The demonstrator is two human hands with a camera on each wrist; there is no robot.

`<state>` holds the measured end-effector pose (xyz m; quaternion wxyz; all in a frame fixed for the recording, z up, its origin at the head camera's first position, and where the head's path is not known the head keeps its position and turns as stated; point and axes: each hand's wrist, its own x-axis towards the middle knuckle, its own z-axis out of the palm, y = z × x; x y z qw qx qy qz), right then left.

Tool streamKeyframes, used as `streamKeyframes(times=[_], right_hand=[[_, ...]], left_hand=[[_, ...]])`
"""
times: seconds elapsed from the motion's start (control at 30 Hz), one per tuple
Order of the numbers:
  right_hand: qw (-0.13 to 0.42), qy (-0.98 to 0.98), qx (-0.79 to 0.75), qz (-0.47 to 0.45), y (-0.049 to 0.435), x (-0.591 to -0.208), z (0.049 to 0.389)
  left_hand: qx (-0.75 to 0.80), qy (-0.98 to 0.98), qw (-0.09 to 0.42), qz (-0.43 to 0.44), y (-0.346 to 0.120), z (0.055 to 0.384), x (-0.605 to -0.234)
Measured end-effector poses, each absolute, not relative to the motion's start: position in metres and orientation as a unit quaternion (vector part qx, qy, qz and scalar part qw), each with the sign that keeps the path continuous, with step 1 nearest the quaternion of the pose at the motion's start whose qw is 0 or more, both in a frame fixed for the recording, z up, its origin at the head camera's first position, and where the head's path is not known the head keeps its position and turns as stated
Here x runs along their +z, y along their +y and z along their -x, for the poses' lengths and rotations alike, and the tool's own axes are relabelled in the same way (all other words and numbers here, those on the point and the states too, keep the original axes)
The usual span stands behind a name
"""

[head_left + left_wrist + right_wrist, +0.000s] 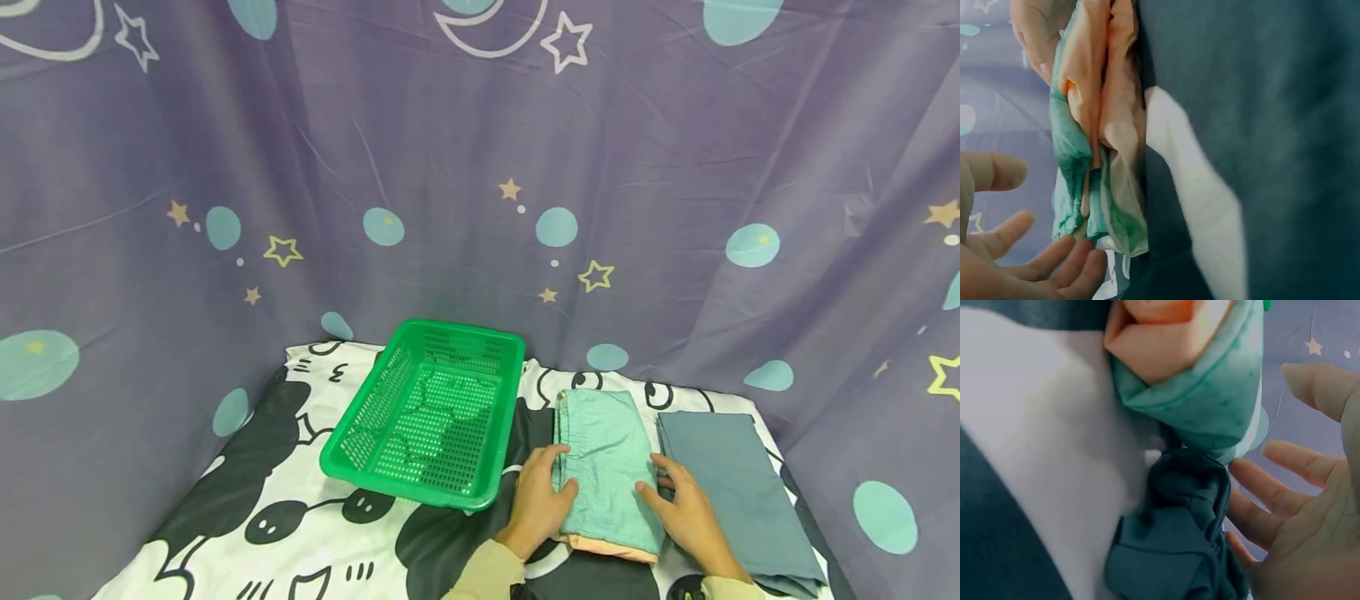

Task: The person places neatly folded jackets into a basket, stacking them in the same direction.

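A mint-green folded garment (606, 467) with a gathered edge lies flat on the bed cover. Peach cloth (1082, 59) shows between its folded layers and along its near edge. My left hand (537, 497) is at the garment's left side, fingers spread and loosely bent, fingertips right at the edge. On the opposite side, my right hand (682, 508) has its thumb over the right edge and its fingers beside it, between this garment and a folded blue-grey cloth (742, 492). Neither hand grips the fabric. In the right wrist view, the fingers are close beside the dark rolled fold (1172, 537).
A green plastic basket (511, 417) with perforated sides stands left of the garment, with no items inside. Beneath everything is a black-and-white cartoon-print cover (300, 533). A purple curtain (465, 275) with stars and moons hangs behind and at both sides.
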<state>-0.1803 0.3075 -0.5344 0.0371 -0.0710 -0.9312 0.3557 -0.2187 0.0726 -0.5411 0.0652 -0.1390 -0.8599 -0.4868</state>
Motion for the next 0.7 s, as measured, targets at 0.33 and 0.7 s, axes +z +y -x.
streamKeyframes(times=[0.33, 0.7], right_hand=[[0.018, -0.929, 0.359, 0.091, 0.303, -0.541, 0.186], [0.005, -0.902, 0.416, 0.113, 0.296, -0.542, 0.194]], left_hand=[[-0.473, -0.873, 0.022, 0.115, 0.081, 0.234, -0.551], [-0.488, -0.869, 0.003, 0.083, 0.088, 0.242, -0.547]])
